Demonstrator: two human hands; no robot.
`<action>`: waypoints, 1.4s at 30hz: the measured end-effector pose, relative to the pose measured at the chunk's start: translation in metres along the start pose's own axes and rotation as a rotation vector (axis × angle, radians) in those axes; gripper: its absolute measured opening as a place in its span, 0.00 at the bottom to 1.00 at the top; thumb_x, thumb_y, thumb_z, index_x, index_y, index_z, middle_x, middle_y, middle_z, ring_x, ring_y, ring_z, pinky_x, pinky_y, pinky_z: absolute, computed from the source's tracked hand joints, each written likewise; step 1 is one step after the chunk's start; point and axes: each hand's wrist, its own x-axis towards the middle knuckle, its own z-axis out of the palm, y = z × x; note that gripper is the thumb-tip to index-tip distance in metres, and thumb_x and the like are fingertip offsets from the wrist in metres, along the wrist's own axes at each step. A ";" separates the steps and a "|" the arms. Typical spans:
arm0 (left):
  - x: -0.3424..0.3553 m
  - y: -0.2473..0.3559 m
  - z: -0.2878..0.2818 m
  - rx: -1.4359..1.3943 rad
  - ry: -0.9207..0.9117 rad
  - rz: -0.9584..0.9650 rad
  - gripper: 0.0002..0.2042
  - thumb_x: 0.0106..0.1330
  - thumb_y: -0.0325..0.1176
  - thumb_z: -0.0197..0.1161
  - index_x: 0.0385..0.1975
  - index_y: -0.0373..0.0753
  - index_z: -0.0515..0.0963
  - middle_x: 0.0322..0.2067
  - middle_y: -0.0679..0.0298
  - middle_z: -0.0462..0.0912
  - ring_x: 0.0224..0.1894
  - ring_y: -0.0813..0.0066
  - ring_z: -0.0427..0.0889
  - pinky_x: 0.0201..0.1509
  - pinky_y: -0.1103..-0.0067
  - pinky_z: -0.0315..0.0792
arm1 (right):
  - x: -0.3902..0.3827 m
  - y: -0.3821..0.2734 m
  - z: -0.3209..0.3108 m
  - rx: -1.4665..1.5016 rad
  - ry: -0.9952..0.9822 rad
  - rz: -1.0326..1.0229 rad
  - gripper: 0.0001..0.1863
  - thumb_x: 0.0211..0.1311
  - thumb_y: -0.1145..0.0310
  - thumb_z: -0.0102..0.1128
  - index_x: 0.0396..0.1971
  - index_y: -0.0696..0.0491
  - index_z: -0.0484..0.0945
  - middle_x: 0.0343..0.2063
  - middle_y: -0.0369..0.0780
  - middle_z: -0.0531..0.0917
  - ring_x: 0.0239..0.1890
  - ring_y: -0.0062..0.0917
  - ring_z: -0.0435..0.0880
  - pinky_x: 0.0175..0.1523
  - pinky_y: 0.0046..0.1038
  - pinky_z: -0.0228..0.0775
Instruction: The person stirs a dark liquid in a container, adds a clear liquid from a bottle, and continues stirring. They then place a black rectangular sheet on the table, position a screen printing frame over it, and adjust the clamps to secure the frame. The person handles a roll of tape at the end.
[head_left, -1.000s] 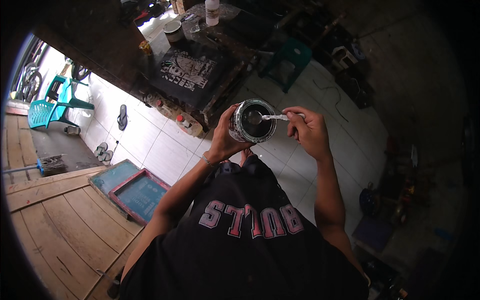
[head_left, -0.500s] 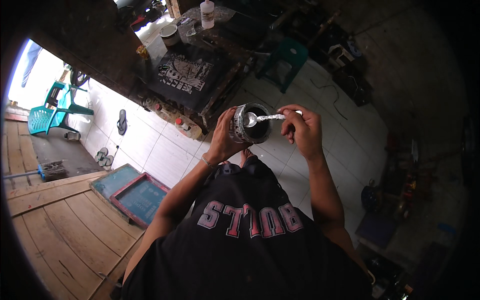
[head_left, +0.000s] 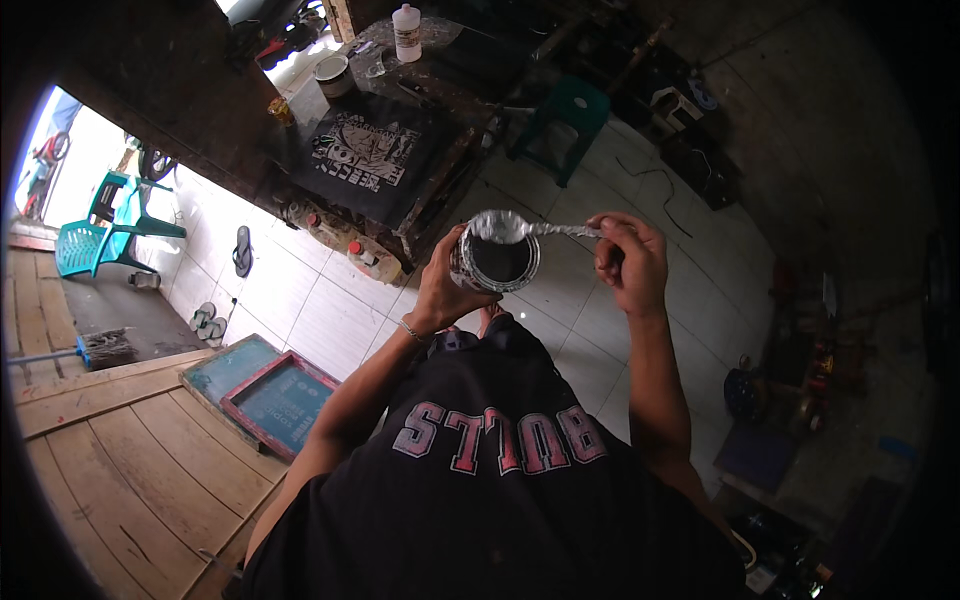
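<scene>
tiled floor (head_left: 312, 312) | green stool (head_left: 582, 103) ahead | spoon (head_left: 499, 227) partly hiding can (head_left: 464, 265)

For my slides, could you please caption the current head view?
Left hand holds an open can; right hand, a spoon above it.

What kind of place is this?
It looks like a small workshop, perhaps for screen printing: there's what seems a red-framed printing screen, dark fabric with a pale picture on the worktable, and an open can in the left hand.
</scene>
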 end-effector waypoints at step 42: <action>0.010 0.020 -0.027 -0.360 -0.030 0.071 0.64 0.36 0.38 0.88 0.71 0.36 0.43 0.63 0.52 0.70 0.67 0.59 0.72 0.72 0.64 0.65 | -0.029 -0.045 0.066 -1.017 -0.312 -0.830 0.12 0.56 0.77 0.69 0.41 0.58 0.84 0.40 0.40 0.83 0.41 0.30 0.85 0.41 0.31 0.81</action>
